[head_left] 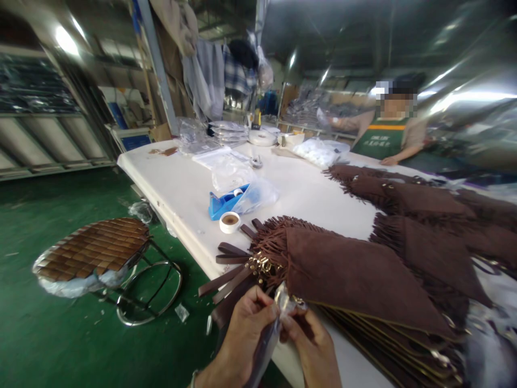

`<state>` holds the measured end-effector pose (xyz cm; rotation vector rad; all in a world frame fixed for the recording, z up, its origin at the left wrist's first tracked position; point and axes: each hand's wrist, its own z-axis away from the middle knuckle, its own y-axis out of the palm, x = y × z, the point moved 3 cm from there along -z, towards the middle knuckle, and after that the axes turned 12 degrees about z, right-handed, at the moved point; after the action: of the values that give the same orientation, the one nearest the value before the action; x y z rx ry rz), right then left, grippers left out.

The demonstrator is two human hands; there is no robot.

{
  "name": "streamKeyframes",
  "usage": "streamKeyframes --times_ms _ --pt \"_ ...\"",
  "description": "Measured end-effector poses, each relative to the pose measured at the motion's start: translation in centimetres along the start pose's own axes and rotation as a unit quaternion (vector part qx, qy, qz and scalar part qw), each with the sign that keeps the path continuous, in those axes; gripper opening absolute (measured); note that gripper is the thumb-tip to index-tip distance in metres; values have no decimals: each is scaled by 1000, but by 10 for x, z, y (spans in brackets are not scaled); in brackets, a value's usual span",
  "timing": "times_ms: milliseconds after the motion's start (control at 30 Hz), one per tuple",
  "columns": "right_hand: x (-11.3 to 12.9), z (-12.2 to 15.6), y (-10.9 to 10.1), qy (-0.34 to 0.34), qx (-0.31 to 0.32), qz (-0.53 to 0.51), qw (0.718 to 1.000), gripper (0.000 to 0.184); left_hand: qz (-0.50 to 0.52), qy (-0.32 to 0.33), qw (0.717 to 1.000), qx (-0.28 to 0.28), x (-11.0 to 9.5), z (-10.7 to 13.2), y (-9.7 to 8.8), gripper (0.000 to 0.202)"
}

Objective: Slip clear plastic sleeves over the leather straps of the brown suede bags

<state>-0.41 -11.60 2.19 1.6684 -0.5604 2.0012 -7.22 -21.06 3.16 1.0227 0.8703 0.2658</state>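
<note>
My left hand (242,337) and my right hand (313,347) meet at the bottom centre, both pinching a small clear plastic wrapper (281,298) around a dark brown strap (262,350) that hangs down between them. Just above them lies a stack of brown suede fringed bags (355,275) at the table's near edge, with gold metal fittings (262,265) and loose brown straps (230,253) sticking out to the left.
White table (181,188) holds a blue tape dispenser (222,205), a tape roll (230,221), clear plastic bags (230,172) and more brown bags (407,202) at the right. A person in a green apron (385,140) stands at the far side. A woven-seat stool (92,253) stands on the green floor, left.
</note>
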Motion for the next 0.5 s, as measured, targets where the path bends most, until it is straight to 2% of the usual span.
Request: streamKeyframes --times_ms 167,333,400,500 --pt "7 4 10 -6 -19 5 1000 30 -129 79 988 -18 -3 8 3 23" --pt "5 3 13 -9 -35 -9 999 29 -263 170 948 -56 -4 13 -6 20" --pt "2 0 17 -10 -43 6 999 28 -288 182 939 -49 -7 14 -10 21" --pt "4 4 22 -13 -69 9 998 28 -289 161 943 -29 -11 23 -3 22"
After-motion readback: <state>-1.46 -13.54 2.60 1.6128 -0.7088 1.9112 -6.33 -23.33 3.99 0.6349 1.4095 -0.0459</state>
